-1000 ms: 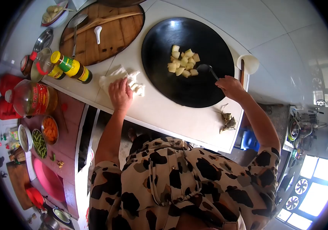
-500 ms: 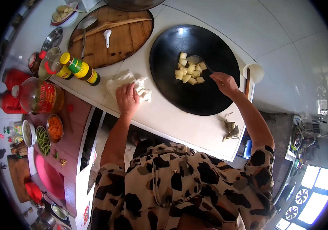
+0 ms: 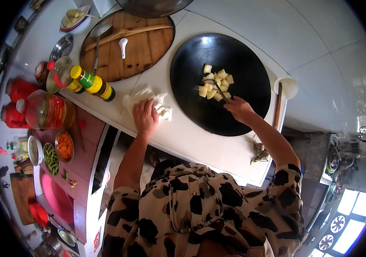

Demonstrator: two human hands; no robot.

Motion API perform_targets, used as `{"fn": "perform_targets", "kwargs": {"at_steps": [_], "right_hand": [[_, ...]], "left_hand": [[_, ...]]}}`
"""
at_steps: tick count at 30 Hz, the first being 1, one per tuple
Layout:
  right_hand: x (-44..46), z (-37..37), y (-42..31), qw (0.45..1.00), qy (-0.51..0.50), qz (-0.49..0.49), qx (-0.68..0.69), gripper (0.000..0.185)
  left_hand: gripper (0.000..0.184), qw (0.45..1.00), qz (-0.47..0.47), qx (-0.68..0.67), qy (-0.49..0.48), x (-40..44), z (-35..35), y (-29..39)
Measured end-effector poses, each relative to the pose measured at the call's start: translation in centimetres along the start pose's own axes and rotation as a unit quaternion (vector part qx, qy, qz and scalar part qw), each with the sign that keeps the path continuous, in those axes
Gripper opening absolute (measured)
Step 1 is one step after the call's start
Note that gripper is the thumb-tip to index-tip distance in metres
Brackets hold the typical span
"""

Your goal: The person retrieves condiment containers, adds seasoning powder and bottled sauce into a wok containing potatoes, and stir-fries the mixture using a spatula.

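My right hand [image 3: 239, 109] is closed around the handle of a metal spatula [image 3: 220, 90], whose head is among pale, peeled chunks [image 3: 224, 76] that look like potato. The chunks lie in a loose heap in a large black wok [image 3: 195, 107]. My left hand [image 3: 144, 117] rests on a crumpled white cloth [image 3: 163, 112] left of the wok, its fingers lying stretched over the fabric. What the spatula's head touches underneath is partly hidden by the pieces.
A round wooden lid [image 3: 148, 49] bears a metal ladle [image 3: 100, 31] and white spoon [image 3: 123, 46]. Bottles [image 3: 93, 82] stand left of the cloth. Carrot [image 3: 64, 145] and green pieces [image 3: 51, 159] fill bowls on the lower counter. A white ladle [image 3: 286, 88] lies beyond the wok's right rim.
My right hand has moved left and down, bringing the spatula over and through the chunks, which have shifted and turned. My left hand stays on the cloth. The whole view has shifted slightly.
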State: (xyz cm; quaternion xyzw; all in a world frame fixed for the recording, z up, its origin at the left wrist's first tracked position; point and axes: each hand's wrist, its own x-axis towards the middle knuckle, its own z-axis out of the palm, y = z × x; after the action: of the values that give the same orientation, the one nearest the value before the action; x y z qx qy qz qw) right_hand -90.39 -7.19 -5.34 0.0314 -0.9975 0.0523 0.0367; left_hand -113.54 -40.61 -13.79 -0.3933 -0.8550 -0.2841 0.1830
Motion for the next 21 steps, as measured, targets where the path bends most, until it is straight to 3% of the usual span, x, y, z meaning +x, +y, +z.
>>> {"fn": "perform_targets", "kwargs": {"at_steps": [8, 12, 15, 21], "right_hand": [[0.2, -2.3, 0.9, 0.999, 0.048, 0.012, 0.019, 0.019], [2.1, -1.6, 2.7, 0.98, 0.177, 0.08, 0.045, 0.017], [2.5, -1.6, 3.2, 0.958, 0.175, 0.172, 0.147, 0.015], [3.3, 0.7, 2.8, 0.948, 0.173, 0.195, 0.182, 0.012]], "left_hand": [[0.039, 1.0, 0.012, -0.004, -0.001, 0.4, 0.0, 0.0], [0.038, 1.0, 0.014, -0.001, 0.004, 0.5, -0.2, 0.2], [0.037, 1.0, 0.016, 0.009, 0.009, 0.6, -0.3, 0.2], [0.037, 1.0, 0.015, 0.014, 0.006, 0.6, -0.4, 0.3]]}}
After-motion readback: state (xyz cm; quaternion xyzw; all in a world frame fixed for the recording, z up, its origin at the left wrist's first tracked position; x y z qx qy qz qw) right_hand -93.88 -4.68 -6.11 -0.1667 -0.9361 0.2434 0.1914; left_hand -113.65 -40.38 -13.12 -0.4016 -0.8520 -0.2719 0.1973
